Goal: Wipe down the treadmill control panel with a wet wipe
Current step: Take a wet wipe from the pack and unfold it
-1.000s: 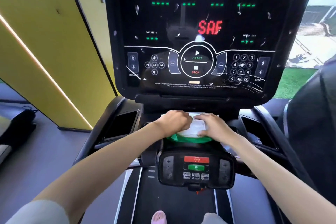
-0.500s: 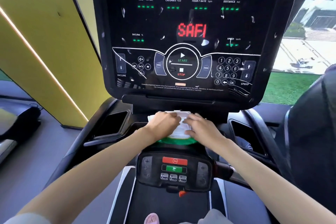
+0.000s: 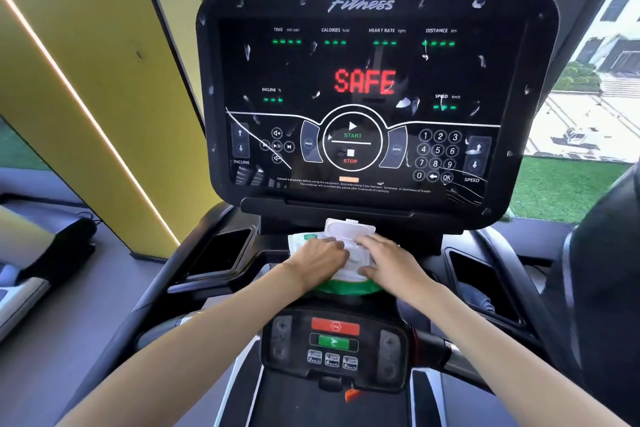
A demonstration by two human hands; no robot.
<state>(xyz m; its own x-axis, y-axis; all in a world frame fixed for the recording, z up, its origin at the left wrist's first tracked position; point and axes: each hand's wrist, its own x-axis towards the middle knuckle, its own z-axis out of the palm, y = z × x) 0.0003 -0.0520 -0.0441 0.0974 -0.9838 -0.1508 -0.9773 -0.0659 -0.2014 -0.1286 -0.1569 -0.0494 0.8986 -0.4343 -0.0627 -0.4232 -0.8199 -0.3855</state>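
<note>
The white plastic flip lid (image 3: 349,228) of the soft white-and-green wet wipe pack (image 3: 300,240) now stands tilted up at the pack's far side; a second ago it did not show above the hands. The pack lies just below the large glossy black treadmill control panel (image 3: 374,59), which is flecked with pale smears (its red display (image 3: 364,81) has scrolled on to read SAFE). The left hand (image 3: 320,258) rests on the pack, fingers bent down at the opening; whether they pinch a wipe I cannot tell. The right hand (image 3: 389,258) lies fairly flat, pressing the pack steady. No wipe shows yet, so I judge wiping has not begun and drawing one out comes next.
</note>
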